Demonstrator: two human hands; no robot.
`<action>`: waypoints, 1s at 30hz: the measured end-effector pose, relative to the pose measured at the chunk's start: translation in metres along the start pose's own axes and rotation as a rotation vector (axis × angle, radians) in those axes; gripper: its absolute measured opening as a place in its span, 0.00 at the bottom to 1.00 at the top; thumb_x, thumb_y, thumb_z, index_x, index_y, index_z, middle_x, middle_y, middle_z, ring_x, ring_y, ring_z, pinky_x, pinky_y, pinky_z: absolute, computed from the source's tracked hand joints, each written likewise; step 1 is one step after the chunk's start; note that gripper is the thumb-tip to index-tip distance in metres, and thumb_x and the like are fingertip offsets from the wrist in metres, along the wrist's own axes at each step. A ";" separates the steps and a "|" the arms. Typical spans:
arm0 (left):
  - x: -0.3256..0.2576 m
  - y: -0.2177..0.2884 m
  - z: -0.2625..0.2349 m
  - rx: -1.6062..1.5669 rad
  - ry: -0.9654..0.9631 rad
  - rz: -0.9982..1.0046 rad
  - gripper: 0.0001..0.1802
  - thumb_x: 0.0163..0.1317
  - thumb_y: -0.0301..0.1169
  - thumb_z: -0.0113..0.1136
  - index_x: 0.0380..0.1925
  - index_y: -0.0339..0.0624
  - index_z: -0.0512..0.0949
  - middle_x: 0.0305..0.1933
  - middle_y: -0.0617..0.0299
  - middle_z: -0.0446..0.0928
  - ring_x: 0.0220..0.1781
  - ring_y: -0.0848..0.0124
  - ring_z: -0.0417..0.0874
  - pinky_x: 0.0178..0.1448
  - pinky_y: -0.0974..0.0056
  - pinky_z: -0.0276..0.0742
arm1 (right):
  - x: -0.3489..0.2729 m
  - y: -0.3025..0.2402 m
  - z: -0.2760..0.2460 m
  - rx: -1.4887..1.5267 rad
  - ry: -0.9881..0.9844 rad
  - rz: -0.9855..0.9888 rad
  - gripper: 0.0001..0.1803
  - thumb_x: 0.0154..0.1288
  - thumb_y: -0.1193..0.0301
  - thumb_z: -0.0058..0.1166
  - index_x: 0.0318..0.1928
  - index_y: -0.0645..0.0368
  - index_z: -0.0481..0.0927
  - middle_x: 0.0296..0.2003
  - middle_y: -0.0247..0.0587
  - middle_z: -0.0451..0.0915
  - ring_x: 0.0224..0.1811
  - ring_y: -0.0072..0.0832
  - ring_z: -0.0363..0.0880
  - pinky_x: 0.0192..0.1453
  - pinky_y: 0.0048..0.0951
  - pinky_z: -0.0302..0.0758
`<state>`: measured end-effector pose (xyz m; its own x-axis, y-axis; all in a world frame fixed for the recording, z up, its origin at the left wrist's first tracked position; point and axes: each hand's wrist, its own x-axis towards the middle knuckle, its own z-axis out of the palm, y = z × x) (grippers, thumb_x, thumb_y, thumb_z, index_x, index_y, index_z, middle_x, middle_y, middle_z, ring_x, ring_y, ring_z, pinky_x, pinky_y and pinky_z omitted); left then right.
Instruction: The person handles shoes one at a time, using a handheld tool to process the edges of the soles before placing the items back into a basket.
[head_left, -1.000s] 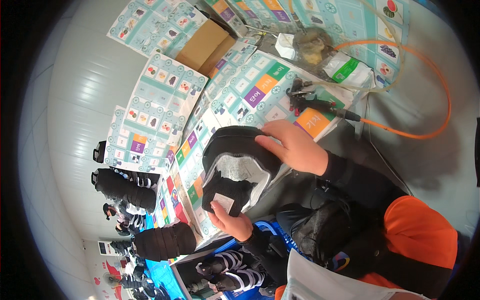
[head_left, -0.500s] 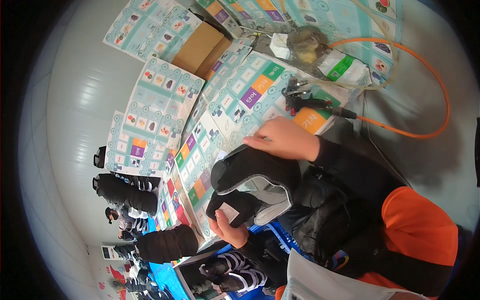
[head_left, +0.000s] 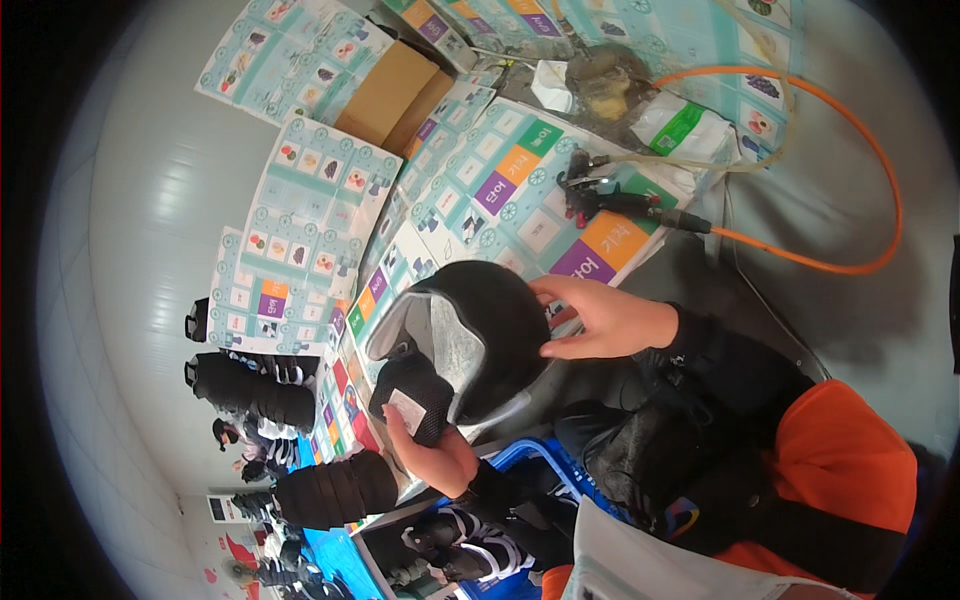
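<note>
A black padded fabric piece (head_left: 515,335) with a pale grey lining, which looks like a shoe upper, is held up over the front of the table. Its curved opening faces left, and a black mesh flap with a white label (head_left: 408,410) hangs at its lower left. My left hand (head_left: 440,462) pinches this flap, thumb on the label and the other fingers hidden behind. From the right, my right hand (head_left: 610,318) holds the outer curved side, fingers and thumb pressed against it a little apart.
A black spray gun (head_left: 620,205) on an orange hose (head_left: 870,150) lies on the patterned table covering (head_left: 540,232). Behind are a white packet (head_left: 690,130) and a cardboard box (head_left: 385,95). Stacked black pieces (head_left: 340,490) stand at left; a blue crate (head_left: 545,450) sits below.
The black upper has been turned so its lined opening faces left, and it has risen slightly. My right hand has shifted from its top edge to its right side; my left hand keeps the flap.
</note>
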<state>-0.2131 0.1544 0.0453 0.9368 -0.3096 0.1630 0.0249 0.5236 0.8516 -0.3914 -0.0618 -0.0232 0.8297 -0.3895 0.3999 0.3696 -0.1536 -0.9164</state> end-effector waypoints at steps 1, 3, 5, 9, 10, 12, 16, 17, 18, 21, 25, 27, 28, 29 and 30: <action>0.002 0.001 0.004 -0.016 0.005 0.004 0.23 0.73 0.39 0.63 0.60 0.32 0.79 0.56 0.52 0.87 0.58 0.61 0.89 0.62 0.59 0.84 | -0.001 0.012 -0.002 -0.001 0.010 -0.001 0.35 0.68 0.69 0.68 0.71 0.65 0.68 0.61 0.50 0.77 0.65 0.38 0.78 0.63 0.39 0.79; 0.017 0.005 -0.005 -0.024 -0.113 -0.046 0.21 0.75 0.38 0.61 0.59 0.33 0.79 0.57 0.51 0.87 0.56 0.61 0.90 0.57 0.59 0.88 | -0.007 0.030 -0.013 -0.417 0.100 -0.033 0.36 0.60 0.78 0.64 0.70 0.67 0.68 0.62 0.56 0.75 0.66 0.50 0.75 0.69 0.44 0.75; 0.019 0.014 -0.001 -0.059 -0.189 -0.071 0.19 0.78 0.38 0.57 0.57 0.34 0.80 0.55 0.50 0.87 0.50 0.61 0.92 0.48 0.63 0.92 | -0.005 0.035 -0.028 -0.651 0.229 -0.063 0.37 0.58 0.78 0.63 0.70 0.67 0.69 0.62 0.57 0.74 0.67 0.53 0.73 0.71 0.45 0.73; 0.040 0.022 0.010 0.027 -0.303 -0.094 0.19 0.79 0.39 0.57 0.57 0.35 0.79 0.54 0.49 0.87 0.55 0.60 0.89 0.61 0.54 0.86 | 0.013 0.032 -0.079 -1.067 0.488 -0.123 0.37 0.54 0.78 0.65 0.67 0.68 0.71 0.62 0.56 0.72 0.68 0.53 0.70 0.69 0.47 0.74; 0.053 0.020 0.014 0.073 -0.322 -0.125 0.18 0.79 0.39 0.58 0.57 0.35 0.79 0.53 0.51 0.87 0.54 0.60 0.88 0.60 0.54 0.86 | 0.017 0.041 -0.094 -1.153 0.444 -0.055 0.33 0.53 0.77 0.65 0.63 0.67 0.74 0.59 0.56 0.74 0.65 0.52 0.73 0.66 0.47 0.76; 0.062 0.007 0.033 0.162 -0.270 -0.098 0.18 0.79 0.38 0.58 0.58 0.36 0.79 0.52 0.52 0.87 0.54 0.60 0.88 0.58 0.54 0.87 | 0.032 0.067 -0.114 -1.234 0.404 0.006 0.30 0.52 0.76 0.66 0.58 0.67 0.77 0.55 0.56 0.75 0.62 0.51 0.75 0.62 0.48 0.78; 0.101 -0.068 0.050 0.279 -0.366 -0.201 0.18 0.77 0.37 0.61 0.52 0.30 0.76 0.47 0.51 0.82 0.49 0.57 0.88 0.55 0.55 0.89 | 0.045 0.084 -0.139 -1.417 0.267 -0.058 0.13 0.52 0.73 0.65 0.37 0.67 0.80 0.40 0.55 0.80 0.47 0.49 0.80 0.50 0.47 0.80; 0.105 -0.078 0.054 0.297 -0.360 -0.218 0.17 0.77 0.36 0.61 0.50 0.30 0.76 0.47 0.51 0.83 0.47 0.57 0.89 0.54 0.56 0.90 | 0.054 0.081 -0.132 -1.466 0.321 0.005 0.12 0.53 0.72 0.64 0.36 0.67 0.80 0.39 0.54 0.81 0.47 0.48 0.79 0.50 0.47 0.79; 0.107 -0.090 0.055 0.315 -0.356 -0.237 0.16 0.77 0.36 0.61 0.49 0.30 0.75 0.47 0.50 0.83 0.45 0.58 0.89 0.53 0.57 0.90 | 0.058 0.079 -0.128 -1.514 0.376 0.073 0.12 0.53 0.72 0.64 0.35 0.67 0.80 0.38 0.53 0.81 0.47 0.48 0.79 0.49 0.47 0.79; 0.120 -0.111 0.054 0.379 -0.303 -0.220 0.17 0.77 0.37 0.59 0.50 0.32 0.75 0.43 0.51 0.83 0.40 0.58 0.90 0.47 0.59 0.89 | 0.053 0.060 -0.111 -1.158 0.610 0.088 0.12 0.55 0.70 0.62 0.36 0.69 0.81 0.38 0.57 0.81 0.46 0.54 0.80 0.50 0.48 0.79; 0.110 -0.105 0.063 0.405 -0.307 -0.215 0.16 0.76 0.39 0.60 0.49 0.35 0.75 0.40 0.53 0.83 0.37 0.60 0.89 0.43 0.60 0.87 | 0.010 0.000 -0.094 -0.569 0.528 0.192 0.14 0.61 0.69 0.64 0.41 0.68 0.82 0.32 0.52 0.83 0.35 0.46 0.82 0.40 0.43 0.79; 0.112 -0.106 0.066 0.421 -0.293 -0.221 0.16 0.75 0.40 0.60 0.48 0.37 0.75 0.40 0.54 0.83 0.36 0.62 0.89 0.41 0.62 0.85 | -0.004 -0.013 -0.084 0.016 0.374 0.346 0.14 0.66 0.68 0.67 0.45 0.67 0.82 0.27 0.37 0.81 0.23 0.21 0.78 0.24 0.28 0.73; 0.112 -0.106 0.065 0.437 -0.282 -0.229 0.16 0.75 0.40 0.61 0.48 0.38 0.76 0.39 0.55 0.83 0.35 0.64 0.88 0.40 0.64 0.84 | -0.007 -0.013 -0.076 0.019 0.375 0.350 0.14 0.66 0.68 0.67 0.45 0.67 0.82 0.27 0.37 0.81 0.23 0.21 0.78 0.24 0.28 0.73; 0.113 -0.105 0.064 0.441 -0.281 -0.232 0.16 0.75 0.40 0.61 0.48 0.38 0.76 0.39 0.55 0.83 0.35 0.64 0.88 0.40 0.64 0.84 | -0.010 -0.012 -0.068 0.117 0.419 0.369 0.13 0.67 0.69 0.66 0.45 0.66 0.83 0.26 0.36 0.81 0.21 0.19 0.76 0.23 0.25 0.70; 0.113 -0.103 0.063 0.489 -0.258 -0.215 0.17 0.75 0.42 0.61 0.46 0.38 0.77 0.38 0.55 0.85 0.34 0.66 0.86 0.37 0.65 0.81 | -0.011 -0.012 -0.062 0.216 0.461 0.388 0.11 0.68 0.70 0.65 0.46 0.64 0.83 0.25 0.34 0.81 0.19 0.17 0.74 0.21 0.23 0.68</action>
<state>-0.1315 0.0154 0.0073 0.8121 -0.5829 0.0251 -0.0164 0.0202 0.9997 -0.4313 -0.1120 -0.0175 0.6724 -0.7383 -0.0528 0.1943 0.2448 -0.9499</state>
